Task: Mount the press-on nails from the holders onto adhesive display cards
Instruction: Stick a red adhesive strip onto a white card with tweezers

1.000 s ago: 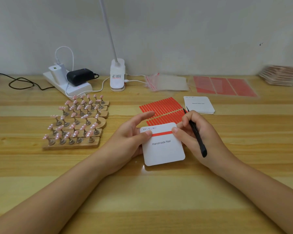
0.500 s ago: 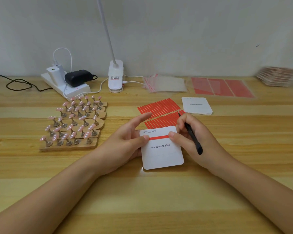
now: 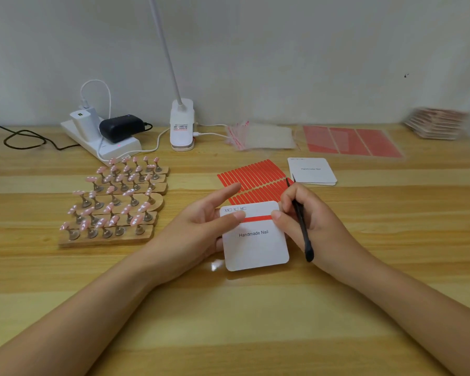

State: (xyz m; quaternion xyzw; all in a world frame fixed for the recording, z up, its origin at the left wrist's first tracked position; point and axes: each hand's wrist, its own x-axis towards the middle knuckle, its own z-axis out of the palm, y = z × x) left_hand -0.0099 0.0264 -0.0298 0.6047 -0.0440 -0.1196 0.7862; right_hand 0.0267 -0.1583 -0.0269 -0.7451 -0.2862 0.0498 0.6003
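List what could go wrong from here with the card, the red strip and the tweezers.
1. The red adhesive strip on the white "Handmade Nail" card may set crooked, since only the left hand thumb and a right hand fingertip press its ends.
2. The black tweezers, gripped loosely in the right hand, could slip.
3. The tweezer tips sit close to the sheet of red strips and might snag one.

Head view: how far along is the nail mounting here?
Done: one red strip lies across the card. In hand: the left hand holds that card, and the right hand, gripping tweezers, presses the strip. Left: every nail visible sits on its holder; none is on the card.
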